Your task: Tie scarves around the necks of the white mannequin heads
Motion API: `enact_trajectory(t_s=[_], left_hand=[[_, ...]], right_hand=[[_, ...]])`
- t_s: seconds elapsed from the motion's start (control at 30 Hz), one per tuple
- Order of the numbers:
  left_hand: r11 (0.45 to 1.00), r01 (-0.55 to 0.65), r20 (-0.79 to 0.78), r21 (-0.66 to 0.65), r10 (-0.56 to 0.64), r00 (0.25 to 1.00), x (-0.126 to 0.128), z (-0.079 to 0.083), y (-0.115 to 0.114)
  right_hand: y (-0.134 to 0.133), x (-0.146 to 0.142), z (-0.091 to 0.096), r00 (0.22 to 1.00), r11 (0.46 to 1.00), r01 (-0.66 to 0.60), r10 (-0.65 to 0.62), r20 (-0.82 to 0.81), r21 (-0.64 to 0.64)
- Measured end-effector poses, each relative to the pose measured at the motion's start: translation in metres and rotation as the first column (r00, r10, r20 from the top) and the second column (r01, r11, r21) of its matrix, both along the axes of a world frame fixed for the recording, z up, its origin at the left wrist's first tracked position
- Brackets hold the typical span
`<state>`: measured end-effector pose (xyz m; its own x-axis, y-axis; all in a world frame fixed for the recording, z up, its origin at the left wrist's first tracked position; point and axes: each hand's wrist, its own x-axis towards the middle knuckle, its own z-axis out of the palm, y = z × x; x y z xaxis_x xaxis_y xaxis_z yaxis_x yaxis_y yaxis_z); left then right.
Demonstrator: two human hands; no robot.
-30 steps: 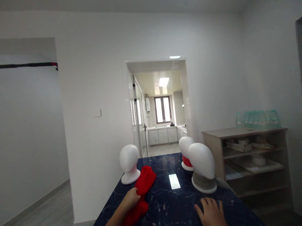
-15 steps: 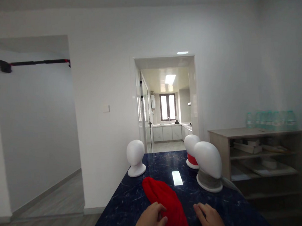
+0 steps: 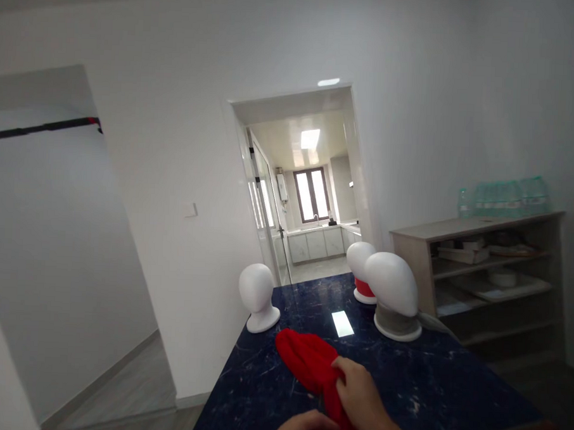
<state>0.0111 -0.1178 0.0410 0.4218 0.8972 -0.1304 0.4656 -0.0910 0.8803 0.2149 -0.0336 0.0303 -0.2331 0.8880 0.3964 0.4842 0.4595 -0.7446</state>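
A length of soft red cloth (image 3: 304, 360) lies across the near part of the dark blue marbled table (image 3: 255, 381), running down out of the picture. My right hand (image 3: 359, 395) has its fingers bent over the cloth's right edge and grips it. Low at the frame's bottom, my left hand (image 3: 303, 428) is closed on the nearer part of the same cloth; its fingertips are partly hidden. Beyond the cloth's far end stands a bare white mannequin head (image 3: 256, 290).
At the table's right stand a white mannequin head with a grey neck band (image 3: 393, 286) and, behind it, another with a red neck band (image 3: 360, 259). A wooden shelf (image 3: 410, 233) bearing several water bottles (image 3: 511, 198) is further right. A doorway opens onto a kitchen.
My right hand has moved left from over the bare tabletop onto the red cloth. My left hand has dropped lower. The cloth is bunched narrower, and the view has tilted.
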Motion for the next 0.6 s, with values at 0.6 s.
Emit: enact_trajectory(t_s=[0.6], left_hand=[[0.768, 0.008, 0.717, -0.640, 0.594, 0.365, 0.037, -0.014, 0.055]], right_hand=[[-0.003, 0.059, 0.036, 0.380, 0.573, -0.744, -0.063, -0.923, -0.345]])
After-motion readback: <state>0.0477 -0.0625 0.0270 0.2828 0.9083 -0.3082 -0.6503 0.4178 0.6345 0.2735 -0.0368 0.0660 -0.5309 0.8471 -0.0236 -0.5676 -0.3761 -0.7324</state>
